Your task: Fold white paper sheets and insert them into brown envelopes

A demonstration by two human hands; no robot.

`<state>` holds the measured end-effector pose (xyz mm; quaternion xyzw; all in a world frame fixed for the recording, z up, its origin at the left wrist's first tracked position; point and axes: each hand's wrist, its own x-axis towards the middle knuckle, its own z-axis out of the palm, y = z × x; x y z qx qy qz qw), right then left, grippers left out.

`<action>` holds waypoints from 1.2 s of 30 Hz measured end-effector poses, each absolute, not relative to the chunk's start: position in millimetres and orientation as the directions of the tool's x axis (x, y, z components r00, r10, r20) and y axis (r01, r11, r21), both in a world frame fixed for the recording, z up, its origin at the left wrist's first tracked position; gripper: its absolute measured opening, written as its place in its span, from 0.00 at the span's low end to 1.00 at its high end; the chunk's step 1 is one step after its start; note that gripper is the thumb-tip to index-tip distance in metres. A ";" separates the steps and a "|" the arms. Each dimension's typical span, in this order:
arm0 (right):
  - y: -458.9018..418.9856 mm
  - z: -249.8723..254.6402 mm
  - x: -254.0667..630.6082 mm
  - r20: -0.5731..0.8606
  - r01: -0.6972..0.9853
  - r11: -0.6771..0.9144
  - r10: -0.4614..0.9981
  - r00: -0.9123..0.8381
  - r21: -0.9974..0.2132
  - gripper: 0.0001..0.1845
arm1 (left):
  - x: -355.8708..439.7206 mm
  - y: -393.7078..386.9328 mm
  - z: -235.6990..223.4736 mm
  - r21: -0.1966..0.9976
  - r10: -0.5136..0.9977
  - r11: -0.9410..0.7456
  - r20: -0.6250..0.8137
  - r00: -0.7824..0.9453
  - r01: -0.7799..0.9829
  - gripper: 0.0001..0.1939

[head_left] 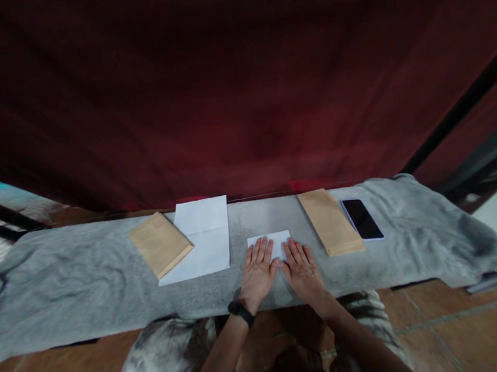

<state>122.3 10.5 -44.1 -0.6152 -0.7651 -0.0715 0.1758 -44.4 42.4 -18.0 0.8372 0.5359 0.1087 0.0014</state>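
A small folded sheet of white paper [267, 237] lies flat on the grey cloth, directly in front of me. My left hand [257, 269], with a dark band on its wrist, rests palm down on the paper's left part. On its right part lies my right hand [303, 268], also palm down with fingers stretched out. The two thumbs nearly meet over the paper, and both palms hide its near edge. Neither hand grips anything.
Left of my hands, a brown envelope [159, 243] overlaps a larger creased white sheet [204, 236]. To the right are several stacked brown envelopes [331, 222] and a phone [363, 219]. Grey cloth [92, 277] covers the narrow surface; a dark red curtain [238, 103] hangs behind.
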 end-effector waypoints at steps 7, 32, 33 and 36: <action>27.3 -39.7 131.8 0.362 0.939 0.245 0.921 -0.147 -0.242 0.24 | -50.2 32.7 -20.3 0.128 0.877 -0.467 0.191 0.440 0.875 0.25; 126.9 37.1 134.0 0.233 0.820 0.360 0.931 -0.282 -0.445 0.08 | -50.4 24.1 -9.0 0.175 0.881 -0.384 0.364 0.303 0.907 0.34; 124.3 42.3 135.8 0.273 0.805 0.376 0.922 -0.275 -0.459 0.10 | -50.6 22.0 -7.8 0.169 0.879 -0.372 0.380 0.288 0.913 0.34; 107.4 46.9 140.6 0.374 0.754 0.452 0.880 -0.291 -0.477 0.11 | -51.2 15.7 -5.7 0.122 0.861 -0.388 0.402 0.312 0.913 0.33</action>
